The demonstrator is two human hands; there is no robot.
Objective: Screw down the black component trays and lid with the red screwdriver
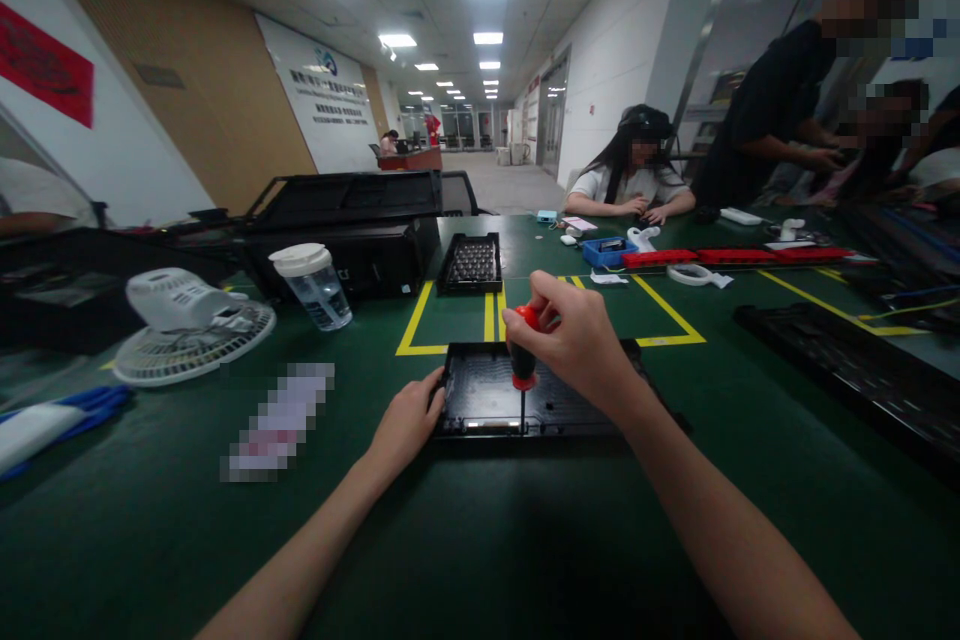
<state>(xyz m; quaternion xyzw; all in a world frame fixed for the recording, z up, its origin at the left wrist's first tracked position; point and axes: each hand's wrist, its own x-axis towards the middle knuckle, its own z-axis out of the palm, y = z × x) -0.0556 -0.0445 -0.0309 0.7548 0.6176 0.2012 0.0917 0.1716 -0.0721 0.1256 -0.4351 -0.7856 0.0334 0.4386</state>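
Observation:
A flat black plastic panel lies on the green table in front of me. My right hand is closed around a screwdriver with a red and black handle, held upright with its tip down on the panel's near edge. My left hand grips the panel's left edge, fingers curled over it.
A black tray of small parts sits behind yellow floor-style tape lines. To the left are a white fan, a clear lidded cup and a black case. Other people sit at the far right by red strips and a blue bin.

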